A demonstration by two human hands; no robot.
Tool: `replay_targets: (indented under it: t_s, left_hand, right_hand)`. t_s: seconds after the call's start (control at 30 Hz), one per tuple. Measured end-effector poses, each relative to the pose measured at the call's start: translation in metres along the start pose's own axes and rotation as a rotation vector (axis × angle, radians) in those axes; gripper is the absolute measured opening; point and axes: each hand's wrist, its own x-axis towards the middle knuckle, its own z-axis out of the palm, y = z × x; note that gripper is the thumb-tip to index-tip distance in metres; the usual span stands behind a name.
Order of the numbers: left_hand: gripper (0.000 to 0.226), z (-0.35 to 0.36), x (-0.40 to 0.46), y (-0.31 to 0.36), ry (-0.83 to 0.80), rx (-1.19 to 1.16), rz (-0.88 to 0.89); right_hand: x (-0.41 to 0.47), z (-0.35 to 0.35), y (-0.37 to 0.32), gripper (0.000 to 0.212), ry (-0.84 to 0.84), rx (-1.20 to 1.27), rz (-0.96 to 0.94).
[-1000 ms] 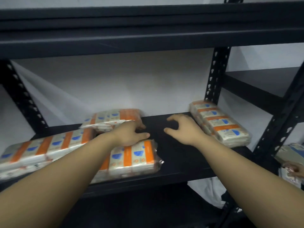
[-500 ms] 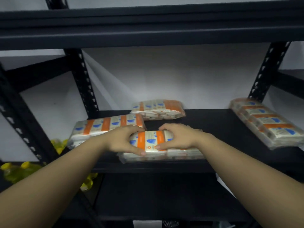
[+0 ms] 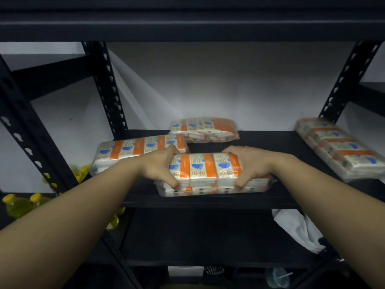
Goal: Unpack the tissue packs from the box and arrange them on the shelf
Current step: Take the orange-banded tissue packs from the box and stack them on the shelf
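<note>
While both hands grip front pack, three packs around, yellow bottles left.

White tissue packs bear orange stripes and blue marks on the black shelf; yellow-capped bottles beside.

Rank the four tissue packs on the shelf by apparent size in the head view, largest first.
1. Held pack, gripped by the left hand and right hand, though it is nearest the camera.
2. Left pack and right pack: too alike to rank.
3. Back pack.
</note>
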Motion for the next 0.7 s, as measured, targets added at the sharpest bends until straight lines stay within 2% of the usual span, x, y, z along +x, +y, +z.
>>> replay_targets:
  t_s: [0.17, 0.37, 0.53, 0.7]
  left_hand:
    - [0.103, 0.004, 0.004, 0.0, 0.025, -0.054, -0.006]
    - [0.095, 0.023, -0.002, -0.004, 0.088, -0.089, 0.008]
    - [0.1, 0.033, -0.011, -0.011, 0.216, -0.038, 0.018]
    - [0.112, 0.054, -0.034, -0.016, 0.409, -0.106, 0.014]
  right_hand:
    - [-0.001, -0.003, 0.0, 0.103, -0.024, 0.074, -0.015]
    - [-0.005, 0.01, 0.011, 0.089, 0.086, 0.02, -0.04]
    - [-0.016, 0.021, 0.035, 0.092, 0.26, 0.005, -0.124]
    - [-0.041, 0.046, 0.065, 0.095, 0.469, 0.239, -0.118]
